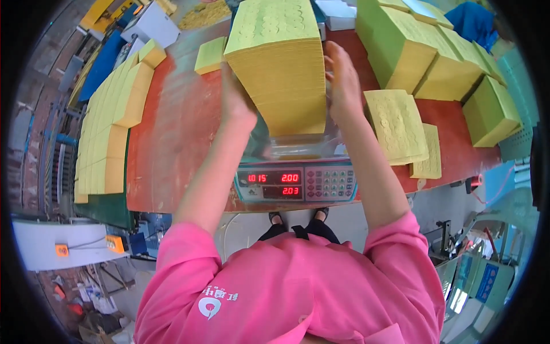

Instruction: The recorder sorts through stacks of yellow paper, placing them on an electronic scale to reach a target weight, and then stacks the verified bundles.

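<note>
A tall stack of yellow paper sheets (pixel 281 86), its top sheet cut with a wavy pattern, stands over the pan of a digital counting scale (pixel 297 182) with lit red figures. My left hand (pixel 236 97) lies flat along the stack's left side, palm inward; its fingertips are partly hidden and slightly blurred. Beside the right side is my right hand (pixel 344 80), open, with fingers apart and their tips close to the paper edges. Whether those tips touch the stack I cannot tell.
Large yellow paper blocks (pixel 435 57) crowd the table's (pixel 172 166) right rear. A shorter stack (pixel 396 126) sits by my right forearm. More blocks (pixel 112 120) line the left side, and a small one (pixel 211 55) lies behind my left hand. A white box-like machine (pixel 150 26) stands at far left.
</note>
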Demonstrator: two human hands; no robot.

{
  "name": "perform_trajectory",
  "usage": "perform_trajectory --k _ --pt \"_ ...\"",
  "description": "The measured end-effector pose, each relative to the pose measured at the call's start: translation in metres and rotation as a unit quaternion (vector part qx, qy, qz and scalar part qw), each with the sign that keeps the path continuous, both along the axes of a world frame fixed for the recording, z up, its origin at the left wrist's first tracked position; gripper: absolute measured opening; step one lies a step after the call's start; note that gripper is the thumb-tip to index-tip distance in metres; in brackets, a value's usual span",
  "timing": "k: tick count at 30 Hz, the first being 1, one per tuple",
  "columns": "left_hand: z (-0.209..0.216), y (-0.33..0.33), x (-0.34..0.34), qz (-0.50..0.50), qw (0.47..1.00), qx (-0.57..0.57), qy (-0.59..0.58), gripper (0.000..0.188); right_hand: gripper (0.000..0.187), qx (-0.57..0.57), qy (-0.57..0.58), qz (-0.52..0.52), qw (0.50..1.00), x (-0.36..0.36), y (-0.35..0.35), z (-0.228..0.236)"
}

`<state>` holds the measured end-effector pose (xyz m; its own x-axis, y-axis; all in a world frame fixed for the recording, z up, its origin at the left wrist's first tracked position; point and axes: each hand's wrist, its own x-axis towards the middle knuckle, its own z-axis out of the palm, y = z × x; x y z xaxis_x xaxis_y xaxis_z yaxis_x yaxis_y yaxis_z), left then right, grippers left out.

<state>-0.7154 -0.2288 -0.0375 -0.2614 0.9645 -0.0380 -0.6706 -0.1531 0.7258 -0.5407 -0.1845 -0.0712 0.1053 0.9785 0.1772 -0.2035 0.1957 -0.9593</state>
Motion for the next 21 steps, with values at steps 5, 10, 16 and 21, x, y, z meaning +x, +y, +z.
perform_trajectory --k 5,10,16,21 --pt "-0.053 -0.071 -0.100 0.185 0.973 -0.063 0.122 0.053 0.035 0.001 0.026 0.072 0.997 0.053 -0.112 0.013" --pt "-0.128 -0.181 -0.146 0.246 0.925 -0.240 0.160 0.040 0.026 -0.106 -0.030 0.112 0.988 0.099 -0.193 -0.035" --pt "-0.169 -0.234 -0.137 0.176 0.932 -0.271 0.164 0.028 0.020 -0.231 0.105 0.088 0.963 0.065 -0.240 -0.062" --pt "-0.166 -0.229 -0.154 0.109 0.944 -0.274 0.145 0.028 0.020 -0.236 0.190 0.065 0.951 0.030 -0.254 -0.067"
